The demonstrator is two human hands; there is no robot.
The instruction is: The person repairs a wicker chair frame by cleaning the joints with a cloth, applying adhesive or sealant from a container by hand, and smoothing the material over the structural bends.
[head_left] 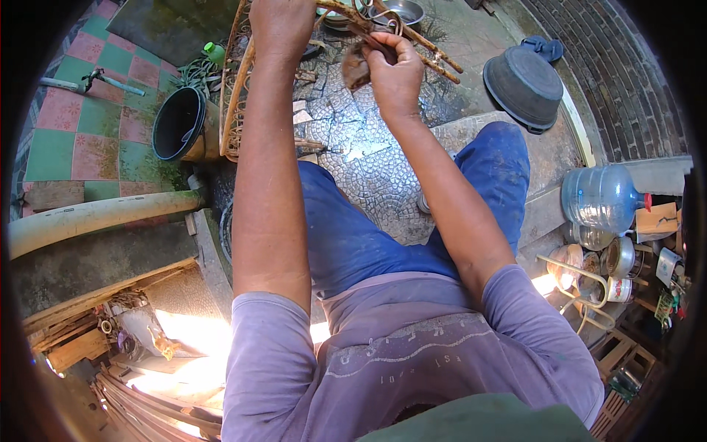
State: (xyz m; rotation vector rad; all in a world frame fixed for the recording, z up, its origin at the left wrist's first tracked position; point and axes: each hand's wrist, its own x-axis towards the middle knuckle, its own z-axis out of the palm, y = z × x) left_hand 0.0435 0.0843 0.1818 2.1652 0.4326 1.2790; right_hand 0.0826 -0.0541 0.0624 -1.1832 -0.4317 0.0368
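A rattan furniture frame (237,96) of bent brown cane stands in front of me at the top of the head view. My left hand (280,26) grips its upper rail from above. My right hand (395,70) is closed on a small brown rag (356,66) and presses it against a thin cane rod (431,55) of the frame. Both forearms reach up from my lap; I sit in blue trousers and a purple shirt.
A black bucket (179,124) stands left of the frame. An upturned dark basin (523,86) lies at upper right. A blue water jug (600,197) and several cans sit at right. A pale pipe (96,216) runs along the left. Cane strips lie at lower left.
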